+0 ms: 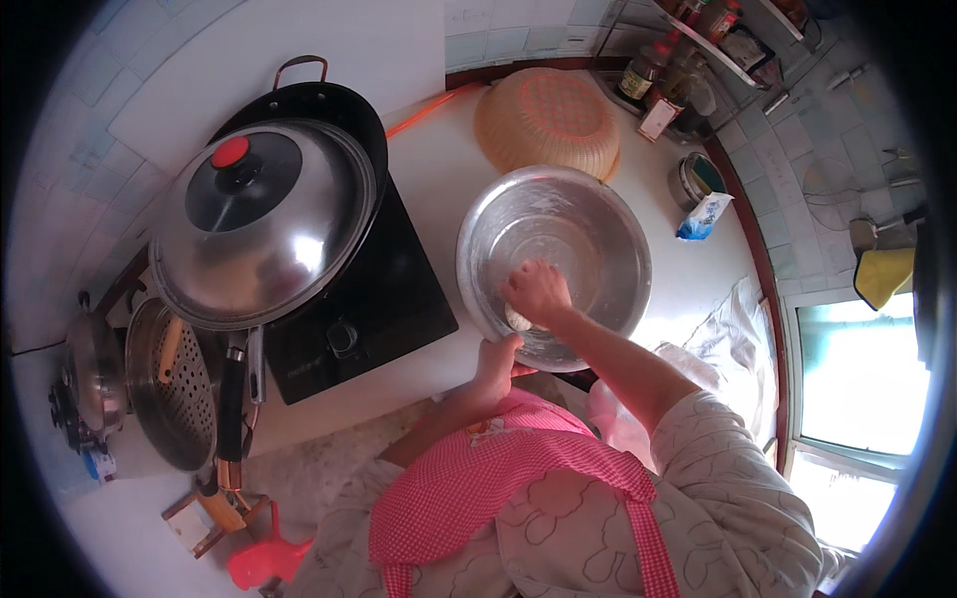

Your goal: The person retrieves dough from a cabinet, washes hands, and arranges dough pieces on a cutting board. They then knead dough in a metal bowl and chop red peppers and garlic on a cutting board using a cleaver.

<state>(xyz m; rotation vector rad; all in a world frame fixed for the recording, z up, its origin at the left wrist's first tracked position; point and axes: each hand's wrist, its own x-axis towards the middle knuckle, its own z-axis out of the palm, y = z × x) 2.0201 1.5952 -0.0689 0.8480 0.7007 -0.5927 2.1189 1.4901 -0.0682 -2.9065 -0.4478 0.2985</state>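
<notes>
A large steel basin (605,247) stands on the worktop in front of me, its inside marked with whitish smears. My left hand (499,364) grips the near rim, with the thumb over the edge and the fingers beneath it. Inside the basin, my right hand (536,291) presses with bent fingers near a small pale lump, perhaps dough (517,318), against the near left wall. The hand covers part of the lump. Whether the fingers close on it, I cannot tell.
Left of the basin, a wok with a domed steel lid (299,254) rests on a black cooktop (389,321). An upturned woven basket (549,123) sits behind the basin. Bottles (639,78), a blue-and-white packet (704,217) and crumpled plastic sheeting (721,344) lie to the right.
</notes>
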